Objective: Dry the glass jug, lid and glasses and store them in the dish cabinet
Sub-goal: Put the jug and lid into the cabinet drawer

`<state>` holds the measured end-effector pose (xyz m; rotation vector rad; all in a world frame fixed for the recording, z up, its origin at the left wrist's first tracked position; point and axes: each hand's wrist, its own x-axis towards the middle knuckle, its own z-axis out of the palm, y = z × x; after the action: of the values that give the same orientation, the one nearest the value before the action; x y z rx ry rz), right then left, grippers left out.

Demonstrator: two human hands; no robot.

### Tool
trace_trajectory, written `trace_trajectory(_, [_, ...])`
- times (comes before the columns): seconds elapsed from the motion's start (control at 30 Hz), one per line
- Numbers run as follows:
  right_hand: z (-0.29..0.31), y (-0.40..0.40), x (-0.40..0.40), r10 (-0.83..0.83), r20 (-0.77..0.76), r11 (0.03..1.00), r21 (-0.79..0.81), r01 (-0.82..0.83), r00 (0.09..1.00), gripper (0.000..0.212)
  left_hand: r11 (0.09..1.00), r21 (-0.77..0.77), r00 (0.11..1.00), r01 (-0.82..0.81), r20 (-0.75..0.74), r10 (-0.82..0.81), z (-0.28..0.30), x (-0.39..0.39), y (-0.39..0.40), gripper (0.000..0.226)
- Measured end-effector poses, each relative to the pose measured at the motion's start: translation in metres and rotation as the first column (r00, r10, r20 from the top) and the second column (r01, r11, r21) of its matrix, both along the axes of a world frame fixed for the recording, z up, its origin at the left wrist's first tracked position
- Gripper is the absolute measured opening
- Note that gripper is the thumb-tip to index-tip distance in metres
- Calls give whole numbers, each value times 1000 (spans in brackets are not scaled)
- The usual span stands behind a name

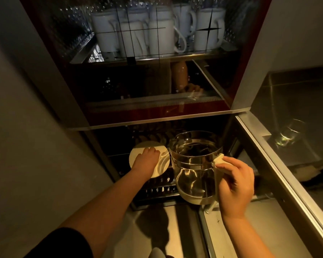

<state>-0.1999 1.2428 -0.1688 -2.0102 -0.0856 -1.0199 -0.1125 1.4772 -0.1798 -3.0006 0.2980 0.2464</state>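
Observation:
The clear glass jug (pixel 194 164) stands upright in the open lower compartment of the dish cabinet (pixel 175 116). My right hand (pixel 235 185) grips its cream handle at the jug's right side. To the left of the jug lies a round cream lid (pixel 134 154) on the dark wire rack. My left hand (pixel 147 159) rests on top of that lid with the fingers curled over it. The jug looks empty. No drinking glass shows inside the lower compartment.
The upper compartment, behind a glass door, holds several white mugs (pixel 157 30) on a metal shelf. The lower door (pixel 280 164) hangs open to the right, and a glass (pixel 287 135) shows in its pane. Grey walls flank the cabinet.

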Motion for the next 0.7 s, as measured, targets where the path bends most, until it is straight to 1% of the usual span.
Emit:
trace_trajectory(0.13, [-2,11,6,6,5,1000,-22,-5,1000,31,1000,-21,1000,12,21,-11,-7,15,8,60])
trace_trajectory(0.27, [-5,20,11,-1,10,1000,-8,1,1000,34,999,-36,999,27,37,-26,-13,25,13,66])
trace_trajectory(0.53, [-14,26,14,-10,31,1000,-14,11,999,34,999,-45,1000,11,-21,-11,-26,38,19,73])
trace_trajectory(0.63, [-15,25,15,-6,30,1000,-30,7,1000,34,999,-50,999,-19,-42,17,-30,46,18,70])
trace_trajectory(0.7, [-15,24,16,0,24,999,-43,1,1000,34,998,-48,998,-42,-58,39,-32,52,19,62])
